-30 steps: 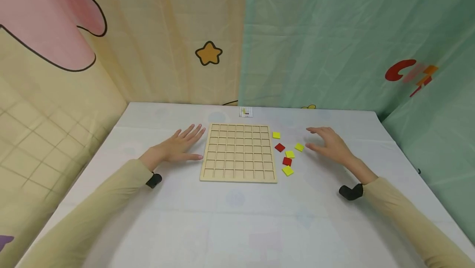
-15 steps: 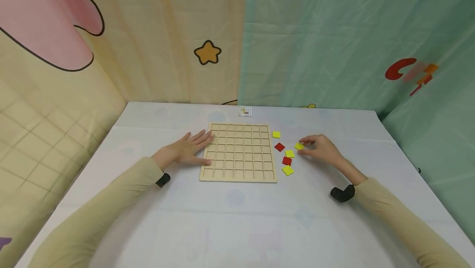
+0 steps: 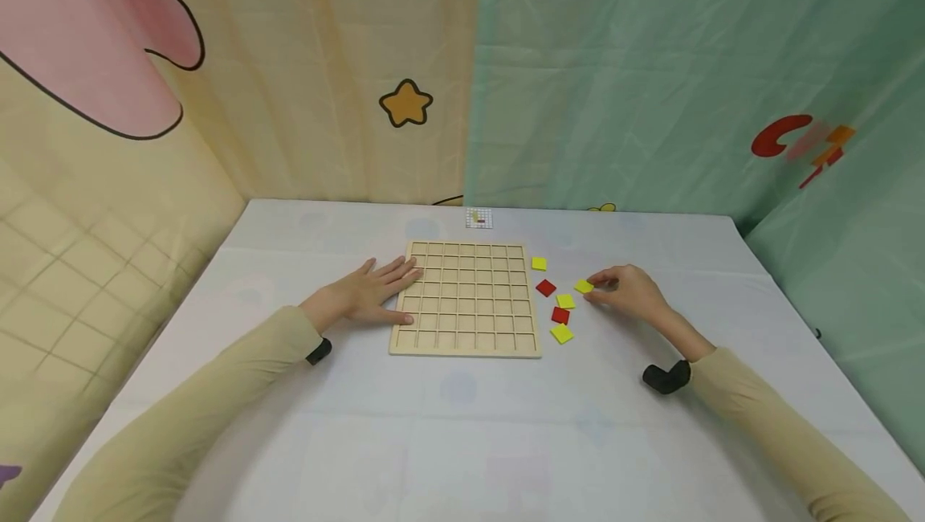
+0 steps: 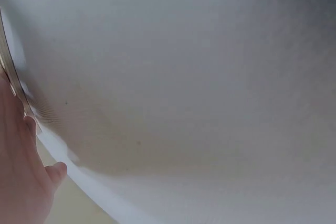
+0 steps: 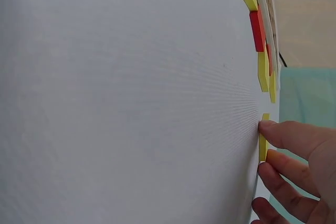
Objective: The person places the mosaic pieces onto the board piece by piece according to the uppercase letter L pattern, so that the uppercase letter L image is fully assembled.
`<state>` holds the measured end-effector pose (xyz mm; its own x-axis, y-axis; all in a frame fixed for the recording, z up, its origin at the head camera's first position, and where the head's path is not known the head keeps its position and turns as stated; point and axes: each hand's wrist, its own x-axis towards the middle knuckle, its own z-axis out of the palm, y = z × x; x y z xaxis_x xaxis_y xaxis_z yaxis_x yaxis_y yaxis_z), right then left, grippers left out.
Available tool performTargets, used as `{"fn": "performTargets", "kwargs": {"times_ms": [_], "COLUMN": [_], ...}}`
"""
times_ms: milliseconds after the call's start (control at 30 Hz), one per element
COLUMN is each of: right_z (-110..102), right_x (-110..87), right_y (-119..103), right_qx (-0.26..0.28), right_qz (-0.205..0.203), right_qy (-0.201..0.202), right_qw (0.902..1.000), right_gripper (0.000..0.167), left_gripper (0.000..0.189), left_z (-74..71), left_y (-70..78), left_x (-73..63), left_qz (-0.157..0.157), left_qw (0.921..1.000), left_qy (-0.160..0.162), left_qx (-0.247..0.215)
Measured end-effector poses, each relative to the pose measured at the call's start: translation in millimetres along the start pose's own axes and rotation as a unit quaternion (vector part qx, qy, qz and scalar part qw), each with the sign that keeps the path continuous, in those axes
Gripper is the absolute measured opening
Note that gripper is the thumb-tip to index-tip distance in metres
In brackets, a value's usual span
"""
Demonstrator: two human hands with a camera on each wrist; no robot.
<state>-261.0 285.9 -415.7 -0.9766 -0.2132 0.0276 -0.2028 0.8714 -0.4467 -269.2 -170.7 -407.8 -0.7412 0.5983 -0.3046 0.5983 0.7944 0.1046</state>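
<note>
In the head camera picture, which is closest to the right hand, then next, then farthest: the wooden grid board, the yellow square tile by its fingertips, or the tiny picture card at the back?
1. Yellow square tile, at the right hand's fingertips.
2. Wooden grid board, to the hand's left.
3. Tiny picture card, at the table's far edge.

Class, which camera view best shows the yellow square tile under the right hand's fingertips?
The right wrist view: the yellow square tile appears edge-on, close up, with fingertips touching it. The head view shows it small beside the right hand. The left wrist view misses it.
</note>
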Motion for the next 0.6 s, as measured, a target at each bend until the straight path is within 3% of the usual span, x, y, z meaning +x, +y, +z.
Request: {"fn": "performTargets", "kwargs": {"times_ms": [600], "right_z": [1.2], "right_x": [5.0], "right_y": [-6.7], "right_qx": [0.008], "right_qz": [-0.023], "right_qy": [0.026], "right_qw": [0.9994], "right_gripper": [0.032], "left_gripper": [0.091], "left_z": [2.8], "left_y": [0.4], "left_x": [-3.4], "left_qz": [0.021], "left_qw": [0.9996], "left_qy": [0.011], "left_qx": [0.016]}}
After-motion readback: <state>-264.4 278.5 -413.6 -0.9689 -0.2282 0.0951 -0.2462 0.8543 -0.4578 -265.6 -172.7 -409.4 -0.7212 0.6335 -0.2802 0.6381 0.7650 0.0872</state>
